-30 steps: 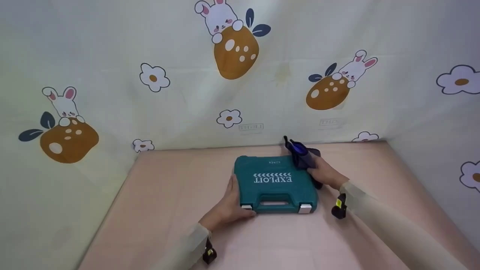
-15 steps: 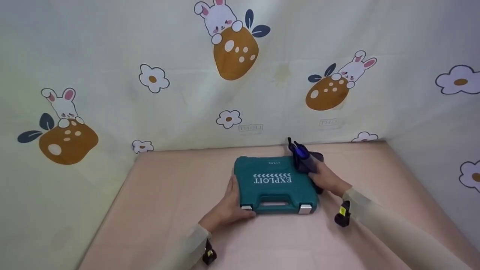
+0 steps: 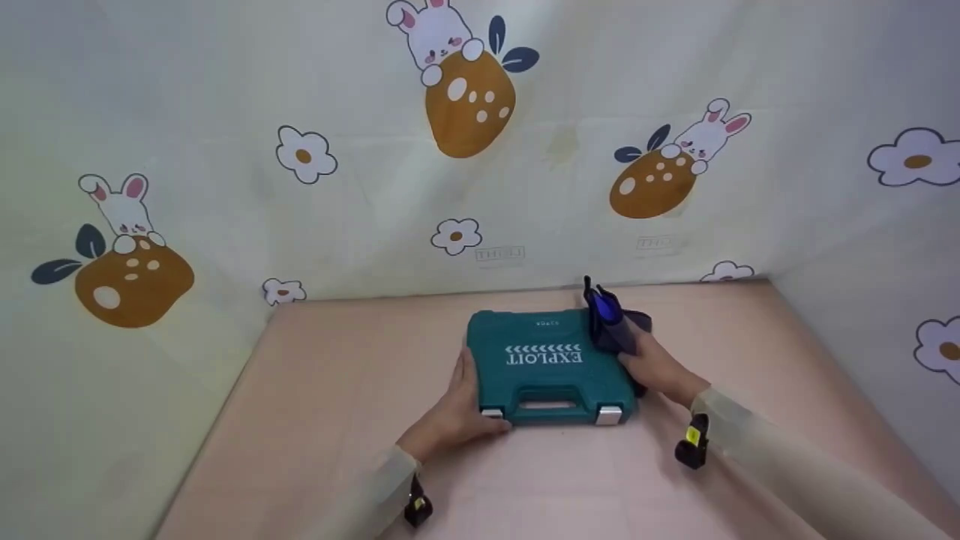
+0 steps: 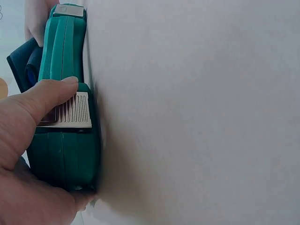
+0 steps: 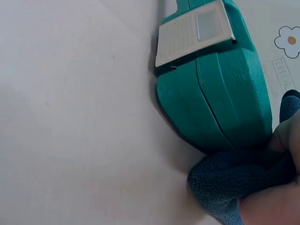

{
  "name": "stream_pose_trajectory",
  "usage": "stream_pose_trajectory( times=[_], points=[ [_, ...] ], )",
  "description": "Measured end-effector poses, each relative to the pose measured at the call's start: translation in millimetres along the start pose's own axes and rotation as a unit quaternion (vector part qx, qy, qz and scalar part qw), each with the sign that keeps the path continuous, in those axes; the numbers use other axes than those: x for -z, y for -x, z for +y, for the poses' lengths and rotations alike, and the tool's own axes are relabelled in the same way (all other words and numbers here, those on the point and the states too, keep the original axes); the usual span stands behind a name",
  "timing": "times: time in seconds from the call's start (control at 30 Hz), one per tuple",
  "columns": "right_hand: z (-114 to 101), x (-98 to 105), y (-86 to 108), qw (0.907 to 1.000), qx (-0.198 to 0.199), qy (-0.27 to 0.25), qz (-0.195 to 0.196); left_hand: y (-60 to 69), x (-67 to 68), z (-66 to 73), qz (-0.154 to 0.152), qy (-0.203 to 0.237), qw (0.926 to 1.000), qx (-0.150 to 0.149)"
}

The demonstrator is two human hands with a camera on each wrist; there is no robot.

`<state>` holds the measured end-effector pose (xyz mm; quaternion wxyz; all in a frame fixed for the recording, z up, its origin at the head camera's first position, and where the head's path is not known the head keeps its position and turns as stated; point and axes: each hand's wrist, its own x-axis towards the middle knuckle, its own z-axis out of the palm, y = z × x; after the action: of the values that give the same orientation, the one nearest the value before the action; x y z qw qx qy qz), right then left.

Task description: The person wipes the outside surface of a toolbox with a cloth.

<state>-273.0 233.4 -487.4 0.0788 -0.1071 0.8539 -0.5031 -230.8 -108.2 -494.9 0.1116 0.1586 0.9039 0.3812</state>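
A teal plastic tool case [image 3: 551,360] lies flat on the table, its handle and two metal latches toward me. My left hand [image 3: 454,409] grips its left front corner; in the left wrist view the thumb [image 4: 56,93] lies over a latch [image 4: 70,111] and the fingers go round the side. In my right hand [image 3: 660,367] is a bunched dark blue cloth [image 3: 611,330], held against the case's right side. The right wrist view shows the cloth [image 5: 229,183] touching the case's end [image 5: 220,98]; only part of that hand shows there.
The table has a pale pink cover [image 3: 360,360]. Behind it and at both sides hangs a light curtain [image 3: 360,225] printed with rabbits and flowers. A black camera is strapped to each wrist.
My right hand has slid the cloth along the case's right side, toward me and slightly right. My left hand and the case have stayed in place.
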Motion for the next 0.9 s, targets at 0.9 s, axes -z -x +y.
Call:
stream_pose_trajectory(
  times=[0.9],
  points=[
    [-1.5,-6.1,26.9,0.9999,-0.010,0.003,0.011,0.0,-0.4,-0.3,0.005,0.002,1.0000,-0.007]
  ],
)
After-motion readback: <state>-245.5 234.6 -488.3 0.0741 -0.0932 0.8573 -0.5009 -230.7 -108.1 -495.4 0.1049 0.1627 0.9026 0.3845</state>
